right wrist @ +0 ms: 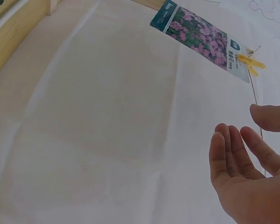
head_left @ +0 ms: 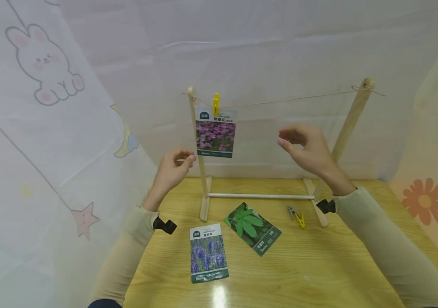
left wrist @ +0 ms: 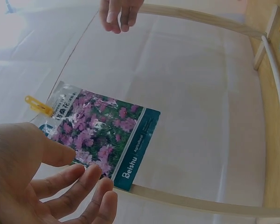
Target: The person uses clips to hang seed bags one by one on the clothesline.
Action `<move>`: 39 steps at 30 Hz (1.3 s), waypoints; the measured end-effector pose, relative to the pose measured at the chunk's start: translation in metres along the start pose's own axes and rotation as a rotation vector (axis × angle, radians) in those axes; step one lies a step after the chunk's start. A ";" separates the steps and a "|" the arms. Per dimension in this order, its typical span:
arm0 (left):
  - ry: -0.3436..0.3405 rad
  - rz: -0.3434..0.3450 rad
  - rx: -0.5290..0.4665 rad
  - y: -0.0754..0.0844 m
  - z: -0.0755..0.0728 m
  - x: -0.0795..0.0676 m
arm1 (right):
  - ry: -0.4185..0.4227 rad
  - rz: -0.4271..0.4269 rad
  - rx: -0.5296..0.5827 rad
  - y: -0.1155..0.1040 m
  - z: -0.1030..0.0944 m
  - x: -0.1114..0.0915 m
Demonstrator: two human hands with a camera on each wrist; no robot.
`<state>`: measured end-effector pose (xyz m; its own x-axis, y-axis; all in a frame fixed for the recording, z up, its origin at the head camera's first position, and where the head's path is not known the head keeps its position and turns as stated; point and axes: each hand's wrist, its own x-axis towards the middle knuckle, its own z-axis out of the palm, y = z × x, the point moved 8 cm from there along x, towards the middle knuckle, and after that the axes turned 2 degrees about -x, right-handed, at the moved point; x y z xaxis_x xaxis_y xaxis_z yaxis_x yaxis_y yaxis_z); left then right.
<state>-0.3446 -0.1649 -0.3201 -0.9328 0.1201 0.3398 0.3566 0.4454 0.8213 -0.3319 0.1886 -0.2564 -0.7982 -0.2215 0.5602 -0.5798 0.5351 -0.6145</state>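
A seed packet with pink flowers (head_left: pixel 216 136) hangs from a string (head_left: pixel 280 102), held at its top by a yellow clothespin (head_left: pixel 216 105). My left hand (head_left: pixel 174 167) is beside the packet's lower left corner, fingers loosely bent and nothing in them; in the left wrist view its fingertips overlap the packet. To the right, my right hand (head_left: pixel 306 147) is raised below the string, its relaxed fingers and thumb apart and holding nothing. On the table lie a packet with purple flowers (head_left: pixel 208 254) and a packet with green leaves (head_left: pixel 252 229).
A wooden frame (head_left: pixel 351 119) with two posts carries the string, joined low down by a white crossbar (head_left: pixel 261 196). Near its right foot, grey and yellow clothespins (head_left: pixel 296 217) lie on the wooden table (head_left: pixel 280 278). Behind hangs a pale sheet (head_left: pixel 265 55).
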 end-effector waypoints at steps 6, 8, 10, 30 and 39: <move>-0.007 -0.018 0.004 -0.010 0.000 -0.006 | -0.004 0.036 0.010 0.015 0.000 -0.012; -0.011 -0.028 0.008 -0.013 0.000 -0.008 | -0.012 0.059 0.015 0.025 0.000 -0.016; -0.014 -0.039 0.009 -0.016 0.000 -0.010 | -0.017 0.074 0.023 0.032 0.001 -0.020; -0.029 -0.131 -0.055 -0.047 0.012 -0.031 | -0.022 0.149 0.024 0.076 0.007 -0.058; -0.022 -0.128 -0.052 -0.060 0.017 -0.037 | -0.026 0.215 0.003 0.094 0.016 -0.072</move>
<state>-0.3322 -0.1808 -0.3903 -0.9716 0.0845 0.2208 0.2359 0.4121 0.8801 -0.3313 0.2418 -0.3629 -0.9074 -0.1237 0.4016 -0.3963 0.5697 -0.7200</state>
